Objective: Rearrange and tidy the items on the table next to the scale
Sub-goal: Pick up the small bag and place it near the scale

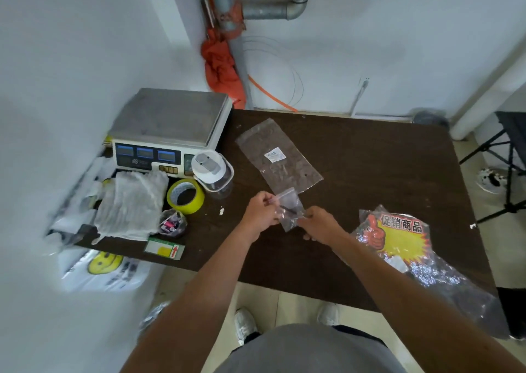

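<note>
Right beside the scale [168, 127], the dark tabletop [370, 167] is crowded: a lidded clear jar [212, 172], a yellow tape roll [185, 196] and a grey cloth [131, 204] sit close against its front. Away from the scale, toward the far edge, bare wood lies open. Both hands, left [260, 213] and right [320, 224], pinch a small clear zip bag [289, 209] between them, fingers closed on its sides; it is crinkled, with something dark inside. A larger clear bag [279, 156] lies flat just beyond.
</note>
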The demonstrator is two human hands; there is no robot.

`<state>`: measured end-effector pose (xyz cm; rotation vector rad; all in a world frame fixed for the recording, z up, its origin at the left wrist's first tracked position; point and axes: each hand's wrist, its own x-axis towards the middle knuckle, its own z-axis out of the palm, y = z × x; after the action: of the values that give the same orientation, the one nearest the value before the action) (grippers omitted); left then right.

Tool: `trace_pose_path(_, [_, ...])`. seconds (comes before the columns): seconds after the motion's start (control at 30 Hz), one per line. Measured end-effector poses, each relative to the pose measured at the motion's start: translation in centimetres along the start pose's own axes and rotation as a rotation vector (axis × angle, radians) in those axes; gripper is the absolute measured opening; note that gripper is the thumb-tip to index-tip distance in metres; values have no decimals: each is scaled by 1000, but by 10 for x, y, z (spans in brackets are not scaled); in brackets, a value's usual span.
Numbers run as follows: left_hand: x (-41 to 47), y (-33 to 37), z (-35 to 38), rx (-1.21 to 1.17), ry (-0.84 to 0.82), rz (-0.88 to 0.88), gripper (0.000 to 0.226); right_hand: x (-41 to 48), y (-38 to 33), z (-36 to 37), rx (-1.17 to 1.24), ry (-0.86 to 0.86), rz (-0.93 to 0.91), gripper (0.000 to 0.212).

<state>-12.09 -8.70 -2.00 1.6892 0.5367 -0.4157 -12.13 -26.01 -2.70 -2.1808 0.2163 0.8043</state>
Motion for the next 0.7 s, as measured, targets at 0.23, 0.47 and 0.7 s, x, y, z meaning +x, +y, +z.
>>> trace_pose_path(0.23, [-19, -34, -57, -326, 124, -163, 19, 11, -38, 43, 278, -173, 62, 16])
trace_pose_path(0.47, [-21, -58, -94, -520, 217, -217, 20, 31, -78, 83, 365, -192, 25, 15])
trace_pose_path(0.7, [-19, -74, -124, -385, 261, -262, 19, 49, -92, 119, 294, -210, 84, 19])
